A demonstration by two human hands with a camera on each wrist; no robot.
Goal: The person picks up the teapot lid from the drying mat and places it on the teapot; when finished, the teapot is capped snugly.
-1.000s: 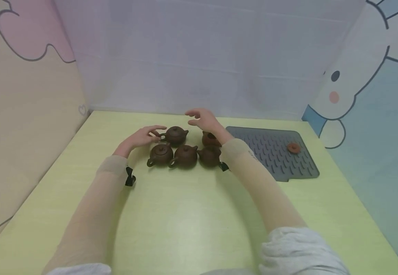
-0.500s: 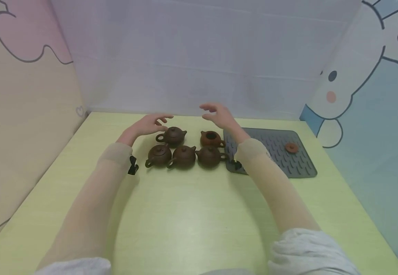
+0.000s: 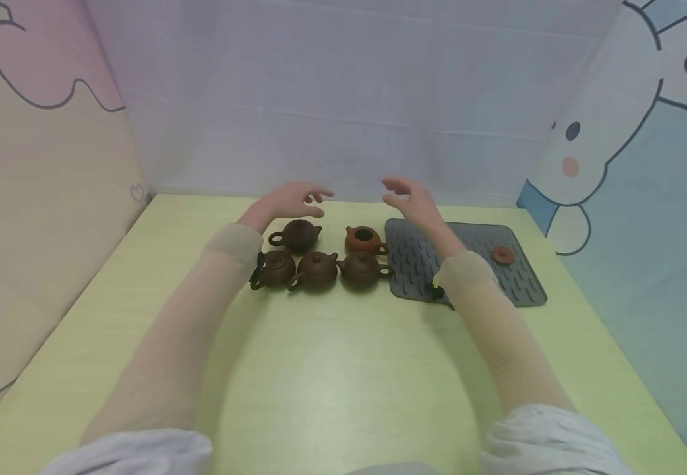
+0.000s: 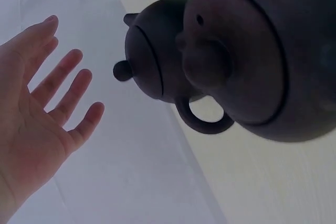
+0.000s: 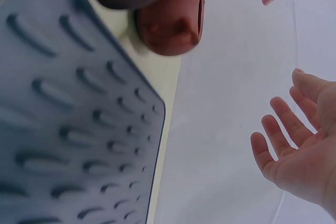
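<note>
My left hand (image 3: 293, 200) hovers above and behind the back-left dark brown teapot (image 3: 300, 236), fingers spread and holding nothing. In the left wrist view its palm faces up beside that lidded teapot (image 4: 152, 51). My right hand (image 3: 416, 201) hangs over the back edge of the grey ridged mat (image 3: 399, 264), fingers loosely bent around nothing. A reddish-brown teapot (image 3: 362, 243) stands lidless between the hands, its dark opening showing. In front, three dark brown lidded teapots form a row: left (image 3: 282, 269), middle (image 3: 316, 272) and right (image 3: 360, 271).
A reddish-brown teapot lid (image 3: 502, 255) lies on the right part of the mat. The pale yellow-green table (image 3: 320, 369) stretches toward me. Behind it hangs a whitish cloth (image 3: 331, 119), with printed panels on both sides.
My left hand has shifted right and back, passing over the back-left teapot. The right hand has moved right from near the lidless teapot to over the mat. The teapots have stayed in place.
</note>
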